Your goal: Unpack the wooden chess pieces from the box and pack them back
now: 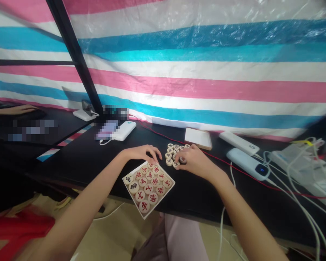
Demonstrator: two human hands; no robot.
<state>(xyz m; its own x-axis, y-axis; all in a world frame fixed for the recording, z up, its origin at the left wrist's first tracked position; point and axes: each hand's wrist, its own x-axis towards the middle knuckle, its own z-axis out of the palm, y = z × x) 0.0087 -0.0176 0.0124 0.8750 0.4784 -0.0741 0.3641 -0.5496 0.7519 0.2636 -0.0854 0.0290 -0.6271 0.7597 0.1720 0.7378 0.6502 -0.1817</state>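
Note:
A square white box (135,205) holds several round Chinese chess pieces, mostly with red characters and a couple with black ones near its left corner. It lies at the table's front, its near corner jutting past the edge. My left hand (142,152) is at the box's far corner, fingers apart, fingertips touching or just over the pieces there. To the right, a cluster of black-marked Chinese chess pieces (168,155) sits on the table. My right hand (194,159) is curled over the cluster's right side, thumb and fingers closed around a Chinese chess piece (182,160), partly hidden by the fingers.
Behind the cluster lies a shallow white box lid (197,137). Power banks (247,164) and tangled white cables crowd the right, with a red cable crossing the black table (141,136). At left are a white power bank (125,130), a phone, and another person's hand (23,109).

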